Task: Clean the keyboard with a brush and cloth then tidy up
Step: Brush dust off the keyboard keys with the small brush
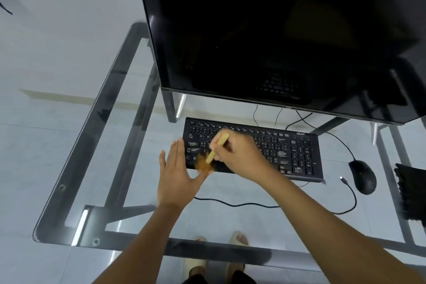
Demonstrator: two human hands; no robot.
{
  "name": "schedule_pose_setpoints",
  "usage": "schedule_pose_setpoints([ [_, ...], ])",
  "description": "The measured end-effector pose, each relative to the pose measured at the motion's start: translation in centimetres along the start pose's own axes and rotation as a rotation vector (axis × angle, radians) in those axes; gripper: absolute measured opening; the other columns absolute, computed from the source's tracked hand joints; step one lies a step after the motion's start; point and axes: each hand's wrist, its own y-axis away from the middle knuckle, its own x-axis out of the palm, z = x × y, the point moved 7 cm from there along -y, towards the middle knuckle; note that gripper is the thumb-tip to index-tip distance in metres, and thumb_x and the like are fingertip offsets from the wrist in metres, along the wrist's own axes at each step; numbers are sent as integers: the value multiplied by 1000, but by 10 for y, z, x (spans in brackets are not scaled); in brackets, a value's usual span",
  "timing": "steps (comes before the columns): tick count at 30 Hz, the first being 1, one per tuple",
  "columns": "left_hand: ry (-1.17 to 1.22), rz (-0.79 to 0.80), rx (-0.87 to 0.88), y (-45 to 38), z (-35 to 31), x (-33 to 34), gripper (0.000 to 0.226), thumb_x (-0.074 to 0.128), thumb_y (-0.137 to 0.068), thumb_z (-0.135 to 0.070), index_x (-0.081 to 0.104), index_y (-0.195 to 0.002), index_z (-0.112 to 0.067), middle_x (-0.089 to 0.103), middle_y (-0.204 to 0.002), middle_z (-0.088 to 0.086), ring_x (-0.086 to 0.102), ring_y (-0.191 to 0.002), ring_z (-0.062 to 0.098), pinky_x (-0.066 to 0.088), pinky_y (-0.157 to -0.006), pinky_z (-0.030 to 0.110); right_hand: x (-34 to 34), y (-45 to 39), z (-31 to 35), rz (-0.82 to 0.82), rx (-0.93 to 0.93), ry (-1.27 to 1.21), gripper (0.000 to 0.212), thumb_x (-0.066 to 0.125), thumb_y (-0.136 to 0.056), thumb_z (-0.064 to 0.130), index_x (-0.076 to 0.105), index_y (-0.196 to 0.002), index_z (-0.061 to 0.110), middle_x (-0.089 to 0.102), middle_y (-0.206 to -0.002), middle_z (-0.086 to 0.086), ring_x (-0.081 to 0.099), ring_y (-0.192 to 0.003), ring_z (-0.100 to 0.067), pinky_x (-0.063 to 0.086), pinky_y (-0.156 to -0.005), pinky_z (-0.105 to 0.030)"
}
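Glass desk [76, 168] over pale tiled floor [46, 53], right hand [239, 157] pinching brush [213, 152] on keyboard [288, 152], left hand [177, 177] flat, fingers spread

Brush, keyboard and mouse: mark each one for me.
brush [217, 145], head view, on the pale handle.
keyboard [297, 150], head view, on the keys at its right part.
mouse [363, 176], head view, on its back.

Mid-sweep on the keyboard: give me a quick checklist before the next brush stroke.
1. Brush gripped by right hand: ok.
2. Bristles on the keyboard, left end: ok.
3. Left hand flat at the keyboard's left edge: ok; whether it steadies the board, cannot tell.
4. Right half brushed: cannot tell.
5. Mouse clear of the sweep: ok.
6. Dark cloth ready at the desk's right edge: ok.
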Motion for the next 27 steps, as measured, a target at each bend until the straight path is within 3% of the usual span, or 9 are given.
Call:
schedule_pose_setpoints([
  [2,1,10,3,0,-1,0,106,50,-79,-77,9,-153,-13,20,-160,3,3,-149,12,-4,-121,37,-32,-7,-6,-249,27,77,9,58,-93,16,65,-88,18,65,-68,14,63,-61,4,46,-52,-12],
  [4,0,4,5,-1,-2,-1,105,49,-80,-77,9,-153,-13,18,-160,1,2,-149,10,-5,-121,37,-60,-9,-15,-445,78,-33,10,56,-93,13,64,-88,17,68,-72,10,66,-63,-6,51,-54,-18],
  [7,-4,10,22,-1,-1,-2,102,48,-82,-75,9,-154,-14,15,-161,-2,2,-148,9,-4,-121,38,-38,-17,-14,-169,192,-229,10,55,-94,12,65,-90,14,72,-78,-4,71,-73,-17,60,-74,-35],
  [9,-3,17,25,0,-1,-2,99,48,-83,-74,9,-154,-15,14,-161,-3,2,-148,8,-3,-121,40,-26,-23,-11,-16,150,-30,11,55,-94,14,65,-89,16,72,-78,-1,70,-71,-15,59,-69,-29],
  [13,-2,14,26,0,-3,-1,97,46,-85,-73,10,-153,-15,16,-161,-2,5,-148,9,-1,-121,42,-57,-35,3,-363,5,80,9,55,-94,16,61,-89,19,70,-87,1,65,-68,-2,49,-55,-17],
  [16,-21,17,22,0,0,-1,96,44,-85,-73,11,-153,-15,16,-161,-2,5,-148,10,0,-121,42,-29,-41,2,-158,91,-16,8,57,-94,18,62,-88,19,73,-77,3,71,-75,-13,60,-70,-35],
  [21,-28,12,25,-1,-1,1,95,44,-86,-72,11,-153,-14,18,-161,-1,8,-148,11,2,-121,43,-39,-46,17,-376,-32,-27,8,56,-94,14,64,-93,15,68,-82,4,60,-62,6,44,-56,-9],
  [25,-36,18,17,-1,1,1,94,44,-86,-73,11,-153,-15,19,-160,0,10,-148,13,2,-121,44,-11,-50,15,-148,58,-51,6,58,-94,17,64,-93,18,69,-71,12,68,-74,-9,57,-67,-26],
  [27,-35,22,27,-1,-1,2,94,43,-86,-72,11,-153,-15,19,-160,0,10,-148,13,2,-121,44,-23,-48,19,-304,-13,44,6,59,-94,16,64,-94,16,65,-80,11,63,-73,-3,48,-63,-15],
])
